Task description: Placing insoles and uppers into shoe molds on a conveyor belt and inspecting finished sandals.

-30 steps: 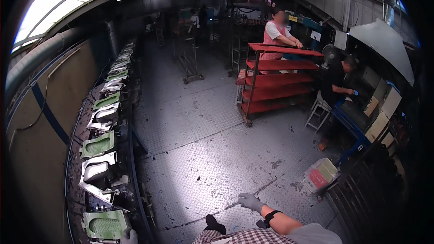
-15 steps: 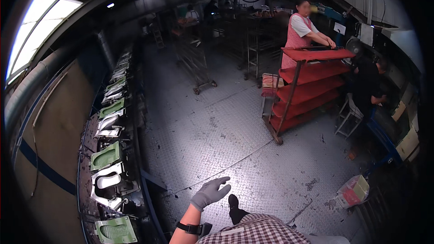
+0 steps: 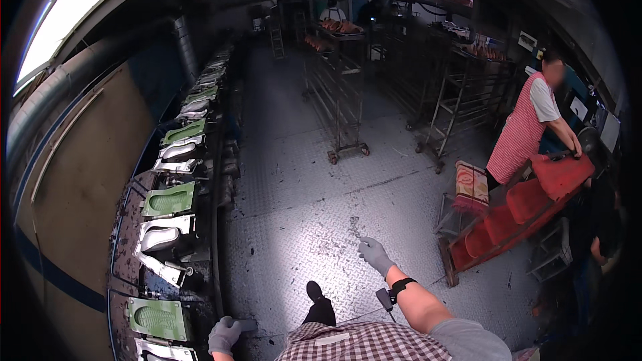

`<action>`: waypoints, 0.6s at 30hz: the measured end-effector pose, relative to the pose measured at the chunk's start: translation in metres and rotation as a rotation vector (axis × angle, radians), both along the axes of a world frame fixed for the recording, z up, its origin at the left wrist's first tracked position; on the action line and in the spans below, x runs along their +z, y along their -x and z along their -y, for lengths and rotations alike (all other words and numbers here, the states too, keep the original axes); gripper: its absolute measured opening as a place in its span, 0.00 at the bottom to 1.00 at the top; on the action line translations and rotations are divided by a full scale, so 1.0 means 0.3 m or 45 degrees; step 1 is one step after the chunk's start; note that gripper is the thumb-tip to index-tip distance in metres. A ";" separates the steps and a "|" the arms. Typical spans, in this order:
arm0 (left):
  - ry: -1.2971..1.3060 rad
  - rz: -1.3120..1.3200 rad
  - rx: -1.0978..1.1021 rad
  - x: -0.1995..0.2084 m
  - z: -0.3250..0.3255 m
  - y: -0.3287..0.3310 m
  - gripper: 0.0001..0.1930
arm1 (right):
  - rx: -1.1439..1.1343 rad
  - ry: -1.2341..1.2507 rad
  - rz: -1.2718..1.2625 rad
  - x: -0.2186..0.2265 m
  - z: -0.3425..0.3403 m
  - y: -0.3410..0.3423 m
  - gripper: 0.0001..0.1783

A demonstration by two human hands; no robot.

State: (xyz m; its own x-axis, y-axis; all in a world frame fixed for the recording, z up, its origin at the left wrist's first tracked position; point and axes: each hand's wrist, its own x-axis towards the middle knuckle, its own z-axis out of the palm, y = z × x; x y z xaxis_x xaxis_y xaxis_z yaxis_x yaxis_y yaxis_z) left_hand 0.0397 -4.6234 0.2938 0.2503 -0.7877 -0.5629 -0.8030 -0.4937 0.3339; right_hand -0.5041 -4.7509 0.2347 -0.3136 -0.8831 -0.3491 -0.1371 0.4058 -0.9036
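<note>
The widest thing is the grey metal floor, with dark scraps scattered over it. Along its left side runs a long counter carrying a row of plates into the dim far end. Across the room stands a rack with red shelves; a co-worker in a red apron stands behind it, arms reaching to its top. A wheeled metal rack farther back bears brownish pieces on top, too small to make out.

On the counter, silver plates with a shoe-shaped centre alternate with green plates with a sole-shaped hollow. The near ones lie spread open and face up, none seen closed over another. Whether the green hollows are bare or coated cannot be told, so how much has been done to them, or is left to do, does not show.

Smallest are the two grey-gloved hands. The left hand is at the counter's near edge, just beside the nearest green plate; whether its fingers grip anything cannot be told. The right hand hangs over the floor, well apart from the plates, fingers loosely bent and nothing seen in them.
</note>
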 end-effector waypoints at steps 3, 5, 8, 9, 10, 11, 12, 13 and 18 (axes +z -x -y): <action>-0.044 0.161 0.137 -0.001 0.400 -0.110 0.29 | 0.288 -0.006 0.194 0.169 0.455 -0.235 0.27; 0.061 0.178 0.102 0.066 0.753 -0.023 0.29 | 0.493 -0.058 0.168 0.311 0.652 -0.268 0.27; 0.317 0.086 -0.175 0.142 1.289 0.153 0.28 | 0.643 -0.090 0.120 0.409 0.975 -0.258 0.26; 0.389 -0.038 -0.272 0.180 1.464 0.231 0.29 | 0.548 -0.055 0.135 0.433 1.066 -0.229 0.27; 0.393 -0.266 -0.371 0.258 1.640 0.330 0.30 | 0.428 -0.009 0.149 0.441 1.162 -0.186 0.29; 0.396 -0.490 -0.472 0.317 1.803 0.418 0.31 | 0.303 0.024 0.150 0.420 1.257 -0.135 0.28; 0.441 -0.616 -0.593 0.321 1.959 0.476 0.31 | 0.174 0.059 0.151 0.398 1.354 -0.085 0.28; 0.475 -0.741 -0.716 0.314 2.109 0.516 0.30 | 0.041 0.085 0.121 0.390 1.455 -0.045 0.28; 0.594 -0.617 -0.839 0.373 2.764 0.638 0.31 | -0.300 0.157 0.043 0.291 2.011 0.211 0.32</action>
